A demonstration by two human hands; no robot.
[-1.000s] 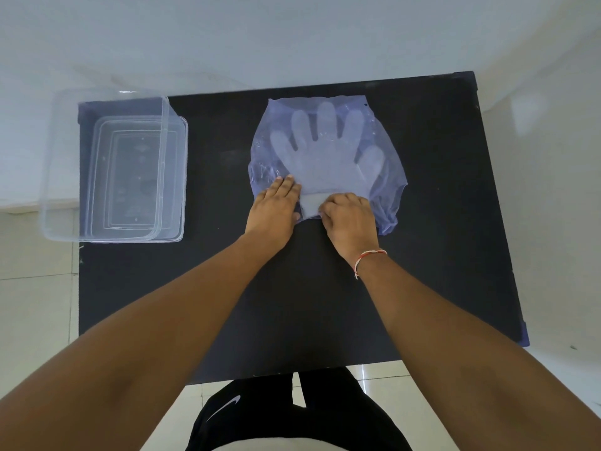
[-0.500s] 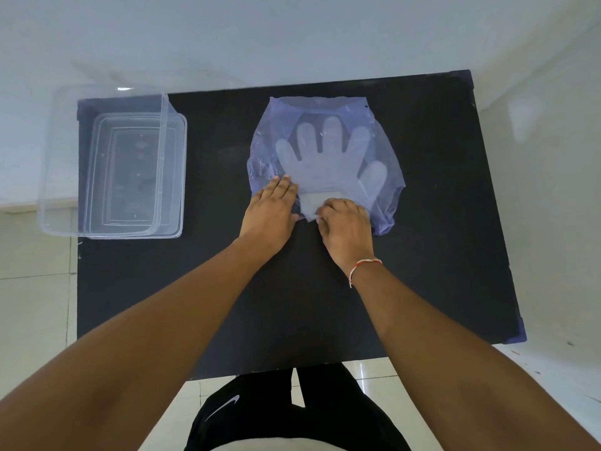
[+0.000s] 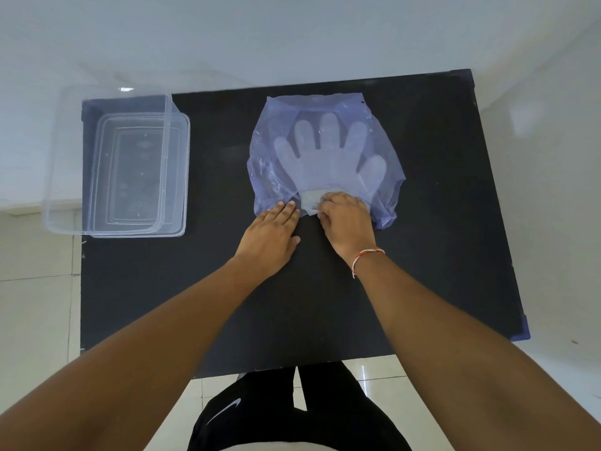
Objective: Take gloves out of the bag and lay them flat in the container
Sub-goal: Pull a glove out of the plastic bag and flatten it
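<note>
Left hand (image 3: pixel 271 236) flat, pinning the bag (image 3: pixel 325 157) to the desk (image 3: pixel 439 222); right hand (image 3: pixel 346 222) pinching the glove (image 3: pixel 328 157) cuff at the mouth.

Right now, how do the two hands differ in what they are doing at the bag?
The left hand lies flat, fingers straight, pressing the near edge of the blue plastic bag; the right hand is curled, its fingers pinching the cuff of the clear gloves at the bag's mouth. The right wrist wears a thread bracelet; the left is bare. Both rest on the black table.
</note>
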